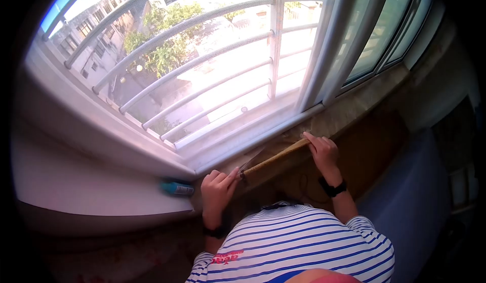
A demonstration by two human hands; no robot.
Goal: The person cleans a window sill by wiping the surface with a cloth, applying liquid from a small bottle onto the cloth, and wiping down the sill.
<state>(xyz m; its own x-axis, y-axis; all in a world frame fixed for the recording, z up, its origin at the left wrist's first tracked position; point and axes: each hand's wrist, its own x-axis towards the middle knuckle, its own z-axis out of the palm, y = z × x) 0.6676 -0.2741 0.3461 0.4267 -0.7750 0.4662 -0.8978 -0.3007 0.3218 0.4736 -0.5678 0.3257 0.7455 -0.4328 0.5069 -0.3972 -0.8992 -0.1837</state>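
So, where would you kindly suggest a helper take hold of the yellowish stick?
I'd suggest gripping the yellowish stick around its middle, from above, fingers across its length. It looks slim and straight, and that stretch lies uncovered between the left hand near one end and the right hand at the other.

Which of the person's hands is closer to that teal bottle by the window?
Left. The left hand is just right of the teal bottle in the picture; the right hand is farther off, at the far end of the yellow stick.
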